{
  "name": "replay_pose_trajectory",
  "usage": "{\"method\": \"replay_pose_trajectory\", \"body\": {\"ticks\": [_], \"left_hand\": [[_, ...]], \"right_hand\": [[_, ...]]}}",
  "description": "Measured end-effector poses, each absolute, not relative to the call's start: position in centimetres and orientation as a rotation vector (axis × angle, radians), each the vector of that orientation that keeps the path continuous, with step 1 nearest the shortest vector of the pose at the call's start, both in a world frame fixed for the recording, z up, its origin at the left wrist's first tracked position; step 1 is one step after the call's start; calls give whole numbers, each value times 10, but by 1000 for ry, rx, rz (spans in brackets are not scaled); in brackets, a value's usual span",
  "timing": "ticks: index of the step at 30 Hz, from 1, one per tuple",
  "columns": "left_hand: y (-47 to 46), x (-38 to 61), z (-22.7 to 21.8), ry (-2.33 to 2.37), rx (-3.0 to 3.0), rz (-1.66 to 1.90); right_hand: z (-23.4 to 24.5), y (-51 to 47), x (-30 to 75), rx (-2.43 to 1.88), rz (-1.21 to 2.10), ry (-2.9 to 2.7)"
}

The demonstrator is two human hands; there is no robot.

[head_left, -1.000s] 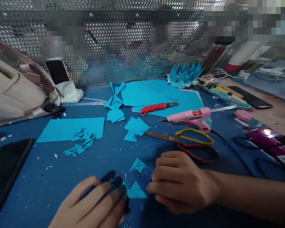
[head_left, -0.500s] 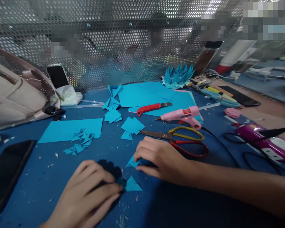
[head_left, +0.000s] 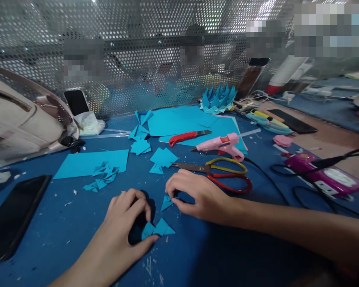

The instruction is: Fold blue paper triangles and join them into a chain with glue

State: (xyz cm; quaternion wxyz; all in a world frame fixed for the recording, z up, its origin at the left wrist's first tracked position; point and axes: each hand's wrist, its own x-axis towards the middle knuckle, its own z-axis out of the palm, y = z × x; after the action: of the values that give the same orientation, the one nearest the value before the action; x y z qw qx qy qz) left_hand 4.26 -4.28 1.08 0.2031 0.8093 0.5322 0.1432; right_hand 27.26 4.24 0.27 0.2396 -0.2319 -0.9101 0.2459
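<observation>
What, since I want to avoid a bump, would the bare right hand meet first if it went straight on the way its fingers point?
First the small folded triangle of bright blue paper, which the right hand appears to touch. Past it, probably the bare left hand, though depth is hard to judge.

Two bare hands (head_left: 122, 225) (head_left: 199, 195), bare forearms (head_left: 275, 215)

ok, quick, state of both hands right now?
Left hand: part-curled around a folded blue piece; firm grip can't be told.
Right hand: closed, pinching a blue paper triangle.
</observation>
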Motion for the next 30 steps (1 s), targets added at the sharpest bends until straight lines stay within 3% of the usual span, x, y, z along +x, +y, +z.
{"method": "replay_pose_trajectory", "body": {"ticks": [15, 30], "left_hand": [[-39, 46, 13, 1353, 2124, 612], [-22, 52, 12, 1352, 1420, 790]], "right_hand": [[6, 35, 273, -794, 966, -2315], [1, 42, 273, -845, 1388, -1974]]}}
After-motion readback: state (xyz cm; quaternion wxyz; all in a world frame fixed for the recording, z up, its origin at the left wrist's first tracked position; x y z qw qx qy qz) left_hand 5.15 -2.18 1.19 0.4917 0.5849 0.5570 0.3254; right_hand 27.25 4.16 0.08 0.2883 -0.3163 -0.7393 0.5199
